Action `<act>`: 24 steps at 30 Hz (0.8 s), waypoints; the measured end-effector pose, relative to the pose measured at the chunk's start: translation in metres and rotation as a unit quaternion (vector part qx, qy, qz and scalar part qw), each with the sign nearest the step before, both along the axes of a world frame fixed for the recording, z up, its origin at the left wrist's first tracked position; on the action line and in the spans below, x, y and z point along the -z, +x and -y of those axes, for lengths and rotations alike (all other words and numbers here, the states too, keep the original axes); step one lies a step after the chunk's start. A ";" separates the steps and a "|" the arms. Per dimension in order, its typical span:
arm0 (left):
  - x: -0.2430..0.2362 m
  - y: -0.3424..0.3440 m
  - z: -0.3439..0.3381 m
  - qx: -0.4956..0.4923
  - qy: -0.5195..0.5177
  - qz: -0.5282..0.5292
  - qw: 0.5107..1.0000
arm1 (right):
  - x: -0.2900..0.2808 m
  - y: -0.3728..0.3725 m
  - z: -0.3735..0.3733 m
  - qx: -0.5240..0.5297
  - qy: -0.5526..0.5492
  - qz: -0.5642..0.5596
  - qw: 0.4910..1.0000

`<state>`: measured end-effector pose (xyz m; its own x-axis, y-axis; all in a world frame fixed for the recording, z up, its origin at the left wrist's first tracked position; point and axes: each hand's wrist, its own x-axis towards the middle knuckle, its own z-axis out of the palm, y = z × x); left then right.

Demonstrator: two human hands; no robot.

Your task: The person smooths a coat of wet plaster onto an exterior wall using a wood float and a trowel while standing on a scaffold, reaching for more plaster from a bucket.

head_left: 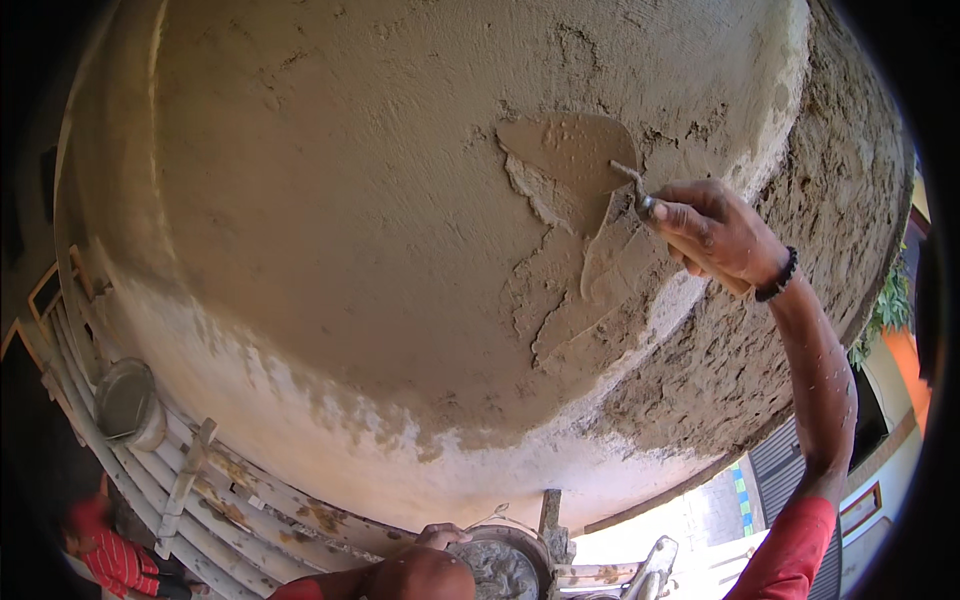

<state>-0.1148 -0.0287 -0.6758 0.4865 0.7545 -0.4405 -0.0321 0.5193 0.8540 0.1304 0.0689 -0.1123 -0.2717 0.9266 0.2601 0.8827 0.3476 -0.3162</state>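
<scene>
My right hand (715, 230) is closed round the handle of a trowel (570, 145). The trowel's broad blade lies against the wall (330, 190), smeared with wet mortar. Beneath and beside the blade, a ragged patch of fresh mortar (600, 275) stands proud of the smoother coat. Low in the view, my left hand (440, 535) is curled at the rim of a bucket (545, 565) with wet grey mortar in it. Part of that hand and its grip is hidden.
Scaffold poles (290, 530) run along the foot of the wall. Another bucket (128, 400) stands on them at the left. A person in a striped red shirt (115, 560) is below at the lower left. Rough, unsmoothed plaster (720, 370) covers the wall's right side.
</scene>
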 end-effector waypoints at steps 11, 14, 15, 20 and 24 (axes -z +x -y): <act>0.005 -0.007 -0.006 0.007 0.015 0.002 1.000 | -0.114 0.016 -0.015 -0.012 0.036 -0.085 0.996; 0.005 -0.009 -0.007 0.006 0.023 0.005 1.000 | -0.113 0.024 -0.013 -0.027 0.059 -0.109 0.992; 0.005 -0.009 -0.008 0.008 0.026 0.004 1.000 | -0.109 0.028 -0.007 -0.027 0.062 -0.122 0.990; 0.000 -0.007 -0.007 0.024 0.040 0.007 0.999 | -0.066 0.069 0.025 0.031 0.173 -0.104 0.979; 0.003 -0.007 -0.008 0.016 0.056 0.006 0.998 | -0.012 0.034 0.040 0.009 0.191 0.193 0.962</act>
<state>-0.1216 -0.0207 -0.6783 0.5164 0.7828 -0.3471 -0.0280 0.4206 0.9068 0.1645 0.0293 -0.1007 -0.4008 0.7890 0.4658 0.9159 0.3569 0.1835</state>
